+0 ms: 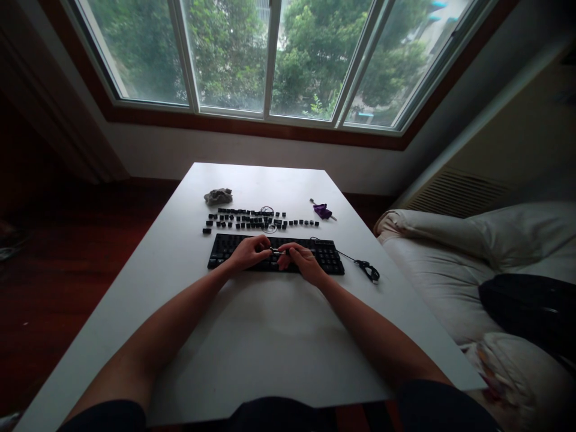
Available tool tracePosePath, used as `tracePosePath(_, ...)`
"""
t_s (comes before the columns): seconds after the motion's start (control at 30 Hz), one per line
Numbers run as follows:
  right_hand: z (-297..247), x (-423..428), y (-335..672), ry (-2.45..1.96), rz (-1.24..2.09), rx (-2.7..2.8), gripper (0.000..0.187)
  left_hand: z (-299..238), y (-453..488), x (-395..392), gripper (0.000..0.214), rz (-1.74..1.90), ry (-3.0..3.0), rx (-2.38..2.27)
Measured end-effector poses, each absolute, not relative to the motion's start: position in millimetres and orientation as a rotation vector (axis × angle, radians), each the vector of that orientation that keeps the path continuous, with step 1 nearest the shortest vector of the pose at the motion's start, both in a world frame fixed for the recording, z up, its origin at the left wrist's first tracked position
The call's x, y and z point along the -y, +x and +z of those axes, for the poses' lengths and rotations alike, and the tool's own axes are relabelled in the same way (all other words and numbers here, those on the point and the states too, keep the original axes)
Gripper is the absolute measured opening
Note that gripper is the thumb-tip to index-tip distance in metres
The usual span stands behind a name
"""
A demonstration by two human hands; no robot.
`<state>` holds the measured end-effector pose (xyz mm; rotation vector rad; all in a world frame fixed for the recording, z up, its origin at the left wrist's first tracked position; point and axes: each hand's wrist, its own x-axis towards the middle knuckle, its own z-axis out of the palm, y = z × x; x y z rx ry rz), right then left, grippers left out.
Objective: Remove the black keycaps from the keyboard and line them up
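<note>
A black keyboard [333, 259] lies across the table in front of me, with both hands over its middle. My left hand [250, 252] is closed in a pinch, and what its fingertips hold is too small to make out. My right hand [304, 261] is closed around a small slim tool [278, 251] with a pale, metal-looking shaft, whose tip points at the left fingertips. Behind the keyboard, many loose black keycaps [252, 224] sit in uneven rows. Fingers and tool hide part of the keys below.
The white table [270, 336] carries a crumpled grey cloth [218, 196] at back left. A purple cloth-like item [323, 210] lies at back right near a small brush-like piece. Thin wire pullers [269, 228] rest among the keycaps. The coiled cable [368, 271] lies right of the keyboard.
</note>
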<state>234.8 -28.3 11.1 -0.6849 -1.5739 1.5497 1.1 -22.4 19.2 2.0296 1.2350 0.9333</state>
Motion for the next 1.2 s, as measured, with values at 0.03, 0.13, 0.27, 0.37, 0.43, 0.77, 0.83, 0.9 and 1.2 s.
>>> tracePosePath(0.03,11.5,28.5,234.6,-0.682,1.558,1.58,0.042,18.7,0.5,22.1,0.02,0.941,2.028,-1.233)
tracePosePath(0.13,12.6,27.8,234.3,-0.709,1.548,1.568,0.043,17.1,-0.9,21.2,0.02,0.957,2.019,-1.205)
tracePosePath(0.27,18.3,24.2,237.2,-0.877,1.359,1.514,0.05,17.1,-2.2,21.0,0.022,0.986,1.971,-1.146)
tracePosePath(0.37,28.8,23.5,239.8,-0.941,1.055,1.619,0.055,18.4,-2.8,21.7,0.024,0.977,1.955,-1.116)
tracePosePath(0.43,35.7,25.8,239.6,-0.934,0.872,1.718,0.052,18.9,-3.5,21.4,0.026,0.968,1.941,-1.103)
tracePosePath(0.77,26.6,34.7,230.6,-1.013,0.565,2.11,0.032,13.6,-10.9,13.9,0.034,0.971,1.84,-0.94)
tracePosePath(0.83,24.2,31.9,230.5,-0.996,0.542,2.152,0.034,14.6,-10.8,15.0,0.034,0.966,1.848,-0.919)
tracePosePath(0.9,24.1,28.8,229.2,-0.979,0.534,2.194,0.035,16.6,-10.6,16.4,0.034,0.947,1.858,-0.905)
tracePosePath(1.2,27.6,13.9,212.0,-0.888,0.55,2.179,0.025,14.7,-18.3,10.9,0.034,0.939,1.758,-0.781)
